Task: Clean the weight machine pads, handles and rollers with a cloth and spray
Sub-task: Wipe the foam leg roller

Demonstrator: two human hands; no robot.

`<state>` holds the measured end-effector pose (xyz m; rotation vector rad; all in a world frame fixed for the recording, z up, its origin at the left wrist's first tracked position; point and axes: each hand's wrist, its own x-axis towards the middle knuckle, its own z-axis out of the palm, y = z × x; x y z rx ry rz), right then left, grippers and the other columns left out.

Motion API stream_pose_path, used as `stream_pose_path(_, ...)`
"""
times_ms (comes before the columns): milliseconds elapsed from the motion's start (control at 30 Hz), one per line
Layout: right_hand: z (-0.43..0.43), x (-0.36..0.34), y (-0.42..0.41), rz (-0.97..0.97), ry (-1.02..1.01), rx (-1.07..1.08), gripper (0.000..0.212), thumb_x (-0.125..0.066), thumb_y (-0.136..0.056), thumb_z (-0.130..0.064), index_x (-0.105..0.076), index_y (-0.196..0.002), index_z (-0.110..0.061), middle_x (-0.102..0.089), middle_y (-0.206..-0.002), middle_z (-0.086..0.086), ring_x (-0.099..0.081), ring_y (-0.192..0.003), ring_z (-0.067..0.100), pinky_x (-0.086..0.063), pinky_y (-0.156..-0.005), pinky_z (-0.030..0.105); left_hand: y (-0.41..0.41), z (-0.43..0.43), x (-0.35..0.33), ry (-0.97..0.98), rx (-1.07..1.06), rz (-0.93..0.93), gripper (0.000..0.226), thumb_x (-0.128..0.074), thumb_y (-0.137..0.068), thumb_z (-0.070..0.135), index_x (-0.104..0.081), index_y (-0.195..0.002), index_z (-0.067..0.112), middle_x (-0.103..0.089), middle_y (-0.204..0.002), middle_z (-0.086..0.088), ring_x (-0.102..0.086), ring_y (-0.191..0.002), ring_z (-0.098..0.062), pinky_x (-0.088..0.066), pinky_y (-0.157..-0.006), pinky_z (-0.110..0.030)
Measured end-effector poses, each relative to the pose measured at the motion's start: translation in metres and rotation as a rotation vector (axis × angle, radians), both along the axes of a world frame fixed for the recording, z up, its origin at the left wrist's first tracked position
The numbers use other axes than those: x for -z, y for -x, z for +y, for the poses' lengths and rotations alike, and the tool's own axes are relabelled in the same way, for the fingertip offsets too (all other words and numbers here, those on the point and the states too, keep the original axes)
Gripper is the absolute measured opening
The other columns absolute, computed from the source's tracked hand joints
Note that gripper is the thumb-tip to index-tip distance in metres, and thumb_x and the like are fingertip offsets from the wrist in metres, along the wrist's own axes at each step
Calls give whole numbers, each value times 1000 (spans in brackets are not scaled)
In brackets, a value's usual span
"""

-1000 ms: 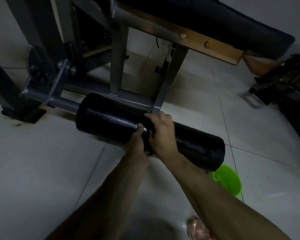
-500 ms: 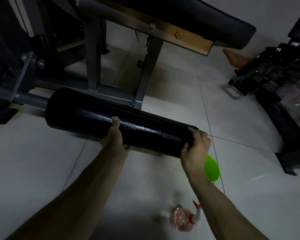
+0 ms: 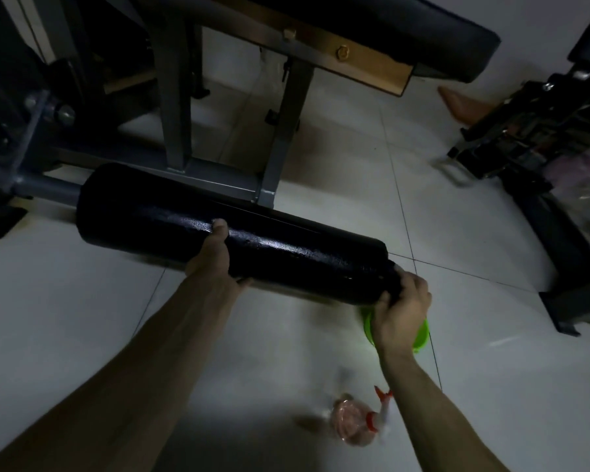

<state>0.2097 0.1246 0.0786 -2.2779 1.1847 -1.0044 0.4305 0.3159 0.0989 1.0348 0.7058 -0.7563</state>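
Left hand [image 3: 215, 257] is clamping the middle of the black foam roller [image 3: 304, 253], thumb lying over the top and fingers curling underneath, while the right hand [image 3: 402, 308] is wrapping round the roller's free end at centre right of the frame. Whether a cloth is bunched inside that right grip cannot be told in the dim light. The roller is stretching across the centre of the frame, from the grey machine frame [image 3: 174, 114] at upper left down toward lower right, its skin shining as if wet. Doing this step well is likely calling for the left hand to be bracing the roller against spinning while the right is covering the end face and rim, then rotating it so the hidden underside is getting wiped too. A green bowl [image 3: 419, 338] is sitting on the tiled floor [image 3: 82, 318] just below the right hand, a spray bottle [image 3: 355, 424] is showing blurred at lower centre, and the padded bench [image 3: 423, 28] is overhanging along the top.
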Motion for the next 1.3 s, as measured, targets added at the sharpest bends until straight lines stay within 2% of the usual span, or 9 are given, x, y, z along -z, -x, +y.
stream_pose_path(167, 14, -4, -21, -105, 10, 22, 64, -42, -71, -14, -63, -131, -8, -55, -121, 14, -47, -107, 29, -43, -99, 48, -8, -3, -5, -25, 8, 5, 84, -80, -75, 65, -50, -141, 23, -57, -135, -11, -60, -110, -39, -54, -85, -68)
stream_pose_path(300, 58, -11, -70, 23, 95, -240, 74, -53, -64, 3, -63, -136, -9, -56, -125, 14, -48, -109, 33, -42, -101, 43, -8, -5, -3, -25, 4, -19, 80, -79, -74, 67, -54, -136, 24, -62, -127, -9, -63, -99, -34, -59, -71, -61)
stream_pose_path(467, 79, -26, -108, 162, 231, -593, 69, -54, -71, -2, -62, -139, -8, -57, -129, 12, -52, -111, 34, -46, -99, 44, -7, -7, -2, -9, 20, -27, 77, -79, -67, 68, -61, -127, 22, -70, -119, -11, -70, -95, -38, -59, -63, -60)
stream_pose_path(667, 18, -16, -14, 103, 198, -280, 74, -50, -69, 3, -60, -141, -10, -54, -129, 10, -47, -115, 29, -44, -101, 48, -8, 16, -21, 64, 85, 2, 58, -82, -80, 52, -59, -119, 17, -64, -115, -14, -63, -100, -35, -57, -88, -61)
stream_pose_path(800, 57, -11, -64, 12, 127, -238, 71, -51, -69, 1, -62, -139, -8, -55, -126, 15, -46, -111, 31, -39, -104, 39, -24, 54, -31, 91, -3, -12, 47, -77, -81, 59, -61, -103, 21, -66, -109, -13, -64, -99, -35, -55, -92, -60)
stream_pose_path(933, 125, -23, -147, 15, 141, -531, 69, -44, -70, -6, -66, -135, -7, -61, -123, 14, -51, -108, 33, -44, -96, 41, -39, 83, -26, 169, -167, -26, 64, -54, -88, 75, -60, -126, 24, -64, -114, -13, -63, -103, -36, -52, -98, -58)
stream_pose_path(1067, 182, -34, -208, 117, 199, -782, 57, -49, -82, -27, -68, -133, -11, -63, -124, 9, -53, -106, 33, -47, -87, 47, -43, 88, -27, 304, -170, 15, 74, -44, -92, 76, -52, -140, 21, -66, -120, -16, -63, -102, -36, -52, -80, -47)
stream_pose_path(1133, 171, -39, -202, 177, 252, -862, 59, -52, -82, -33, -66, -136, -12, -61, -126, 8, -52, -109, 31, -47, -92, 47, -44, 87, -32, 271, -201, 25, 68, -44, -96, 70, -53, -140, 19, -65, -111, -16, -61, -94, -35, -51, -83, -48)
stream_pose_path(1300, 106, -33, -126, 141, 231, -672, 78, -60, -65, 7, -62, -140, -13, -58, -131, 3, -50, -116, 25, -44, -103, 47, -46, 97, -30, 237, -231, 71, 64, -58, -93, 63, -54, -139, 18, -62, -111, -15, -61, -97, -37, -49, -103, -61)
